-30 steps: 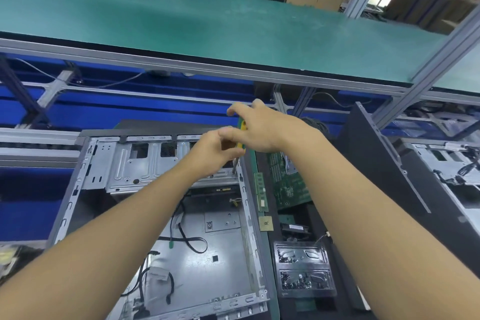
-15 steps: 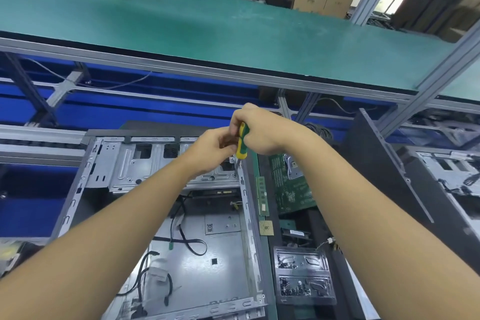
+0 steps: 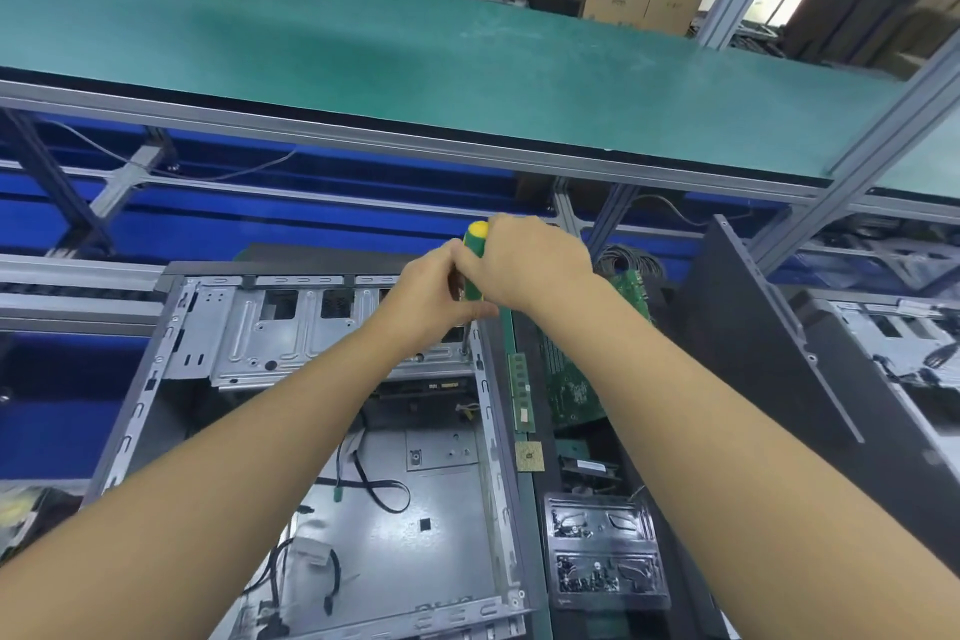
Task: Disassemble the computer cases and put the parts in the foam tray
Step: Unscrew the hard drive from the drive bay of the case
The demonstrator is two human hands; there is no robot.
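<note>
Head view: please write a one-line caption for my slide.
The left hand and right hand hold a green screwdriver upright at an open computer case.

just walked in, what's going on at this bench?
A person works a screwdriver on an open computer case. The right hand grips its green handle; the left hand holds it lower down, tip at the drive cage's right end. A memory stick, a chip and a green board lie right of the case.

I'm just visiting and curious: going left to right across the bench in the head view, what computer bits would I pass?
Open computer case → memory stick → green circuit board → black side panel → second computer case.
</note>
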